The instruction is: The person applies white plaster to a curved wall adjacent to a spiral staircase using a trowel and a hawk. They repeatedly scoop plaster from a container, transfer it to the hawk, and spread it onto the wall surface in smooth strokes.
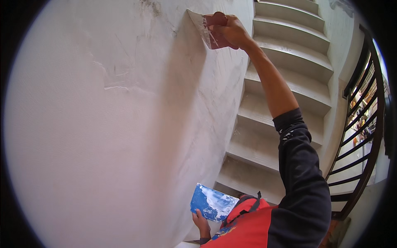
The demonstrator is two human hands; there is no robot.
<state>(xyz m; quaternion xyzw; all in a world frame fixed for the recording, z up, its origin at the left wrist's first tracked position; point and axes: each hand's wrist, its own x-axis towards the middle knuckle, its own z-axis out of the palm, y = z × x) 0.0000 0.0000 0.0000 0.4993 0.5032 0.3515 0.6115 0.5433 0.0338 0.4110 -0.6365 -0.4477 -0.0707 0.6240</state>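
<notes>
Wall [103, 144]; scraper [218, 40] (in right hand [236, 33]).

a head-worn fisheye camera looks down from close above the dark sleeve [304, 173], taking in the wall [103, 144] across the left, the stairs [285, 89] to its right, and the railing [374, 109] bending along the right rim.

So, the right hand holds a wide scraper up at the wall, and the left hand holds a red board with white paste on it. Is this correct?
Not quite: the board is blue, not red, as the head view shows. The left hand does hold it, with white paste on it.
</notes>
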